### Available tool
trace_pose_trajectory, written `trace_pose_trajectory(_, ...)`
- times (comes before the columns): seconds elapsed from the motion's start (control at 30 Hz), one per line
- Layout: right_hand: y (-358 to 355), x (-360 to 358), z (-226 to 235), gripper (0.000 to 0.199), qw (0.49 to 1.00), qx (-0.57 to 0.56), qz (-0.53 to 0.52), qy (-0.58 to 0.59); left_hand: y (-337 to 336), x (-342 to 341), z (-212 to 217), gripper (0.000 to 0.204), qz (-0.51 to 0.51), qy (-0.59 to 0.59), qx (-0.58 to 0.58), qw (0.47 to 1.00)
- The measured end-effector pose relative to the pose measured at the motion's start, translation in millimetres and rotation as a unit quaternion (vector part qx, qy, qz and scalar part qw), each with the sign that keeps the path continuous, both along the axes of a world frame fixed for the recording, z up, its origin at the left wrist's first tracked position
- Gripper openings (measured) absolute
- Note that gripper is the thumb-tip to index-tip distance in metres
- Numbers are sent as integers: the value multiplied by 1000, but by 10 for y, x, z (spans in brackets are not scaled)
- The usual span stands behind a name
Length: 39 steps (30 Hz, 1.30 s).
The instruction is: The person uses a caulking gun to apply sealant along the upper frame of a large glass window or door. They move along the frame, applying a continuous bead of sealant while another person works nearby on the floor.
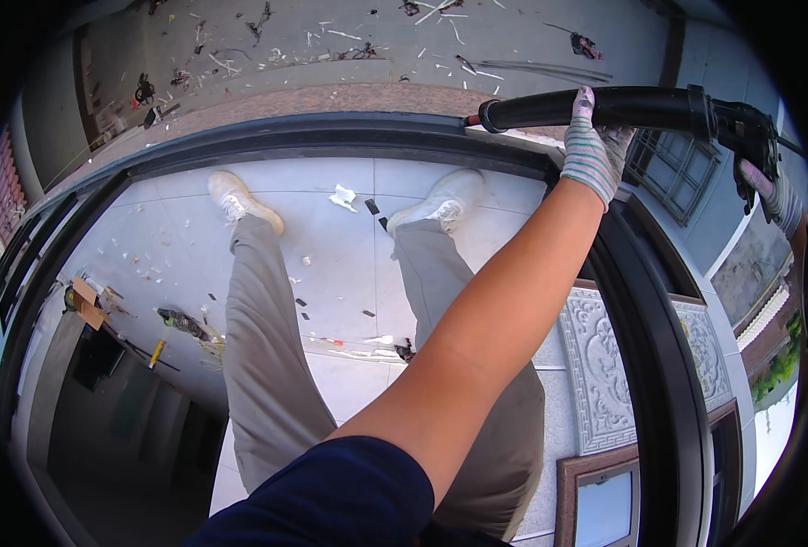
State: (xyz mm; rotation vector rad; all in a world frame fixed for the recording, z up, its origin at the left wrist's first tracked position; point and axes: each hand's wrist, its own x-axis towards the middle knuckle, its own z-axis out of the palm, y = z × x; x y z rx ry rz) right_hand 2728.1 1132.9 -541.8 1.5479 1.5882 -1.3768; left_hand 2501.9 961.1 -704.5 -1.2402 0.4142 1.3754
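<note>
A long black caulking gun (641, 108) lies level across the upper right, its reddish tip (469, 119) at the edge of a dark curved frame (331, 132). My left hand (593, 150), in a grey striped knit glove, reaches up across the picture on a bare forearm and wraps the black barrel from below. My right hand (773, 187), also gloved, sits at the far right rim on the gun's handle; only part of it shows. Below are my legs in grey trousers and pale shoes (440, 205) on light floor tiles.
Bits of white scrap (342, 196) and small dark pieces litter the tiles. Beyond the frame lies a concrete surface (376, 36) strewn with strips and debris. A carved grey panel (600, 365) and a black frame post (659, 365) stand at right. Tools lie at left (180, 319).
</note>
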Motion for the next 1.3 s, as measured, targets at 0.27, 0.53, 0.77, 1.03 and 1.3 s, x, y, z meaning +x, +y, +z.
trace_pose_trajectory(0.27, 140, 234, -28, 62, 998, -42, 11, -33, 36, 126, -11, 61, 1, -5, -6, 1000)
trace_pose_trajectory(0.53, -52, 593, -190, 67, 985, 131, 33, 104, 37, 229, -4, 62, 3, -15, 0, 1000)
trace_pose_trajectory(0.77, -34, 194, 76, 57, 997, 15, -7, 82, 34, 349, -20, 63, 15, -15, 12, 1000)
trace_pose_trajectory(1.03, 13, 207, 139, 40, 996, -11, -24, 81, 64, 564, -19, 66, 12, -53, 7, 998)
trace_pose_trajectory(1.3, 102, 509, 151, 23, 999, -32, -11, 35, 57, 739, 25, 64, 15, -57, 4, 998)
